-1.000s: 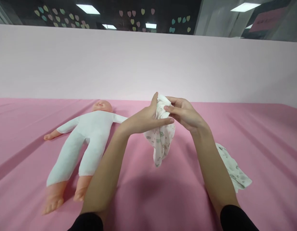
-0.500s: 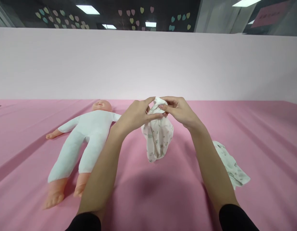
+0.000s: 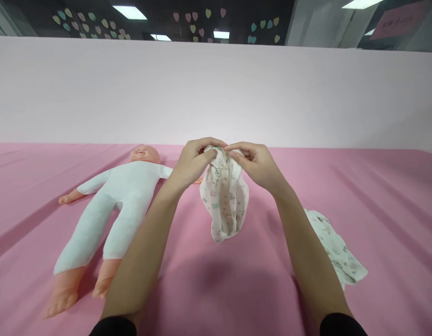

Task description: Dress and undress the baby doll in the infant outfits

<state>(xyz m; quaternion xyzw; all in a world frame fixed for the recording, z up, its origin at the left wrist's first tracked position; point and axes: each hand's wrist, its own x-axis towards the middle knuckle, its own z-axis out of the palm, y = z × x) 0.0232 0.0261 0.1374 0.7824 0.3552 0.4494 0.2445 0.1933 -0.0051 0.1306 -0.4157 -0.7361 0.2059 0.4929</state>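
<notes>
In front of me, above the pink cloth, hangs a small white baby garment (image 3: 225, 200) with a fine green and brown print. It is bag-shaped and folded, perhaps a cap; its exact kind cannot be made out. My left hand (image 3: 198, 158) pinches its upper left edge between thumb and fingers. On the upper right edge, my right hand (image 3: 256, 163) has a similar pinch, and the fingertips of both hands nearly meet at the top. Beside my right forearm lies another white printed cloth item (image 3: 337, 247), partly hidden by that arm.
A baby doll (image 3: 127, 191) in a white body suit lies on its back at the left, partly behind my left forearm. Pink cloth (image 3: 216, 289) with some creases covers the surface. A white partition (image 3: 216, 93) rises along the back.
The garment's plain white gathered top has been turned away, and printed fabric now shows up to the fingers. My left hand has shifted slightly left, its thumb now near the top edge.
</notes>
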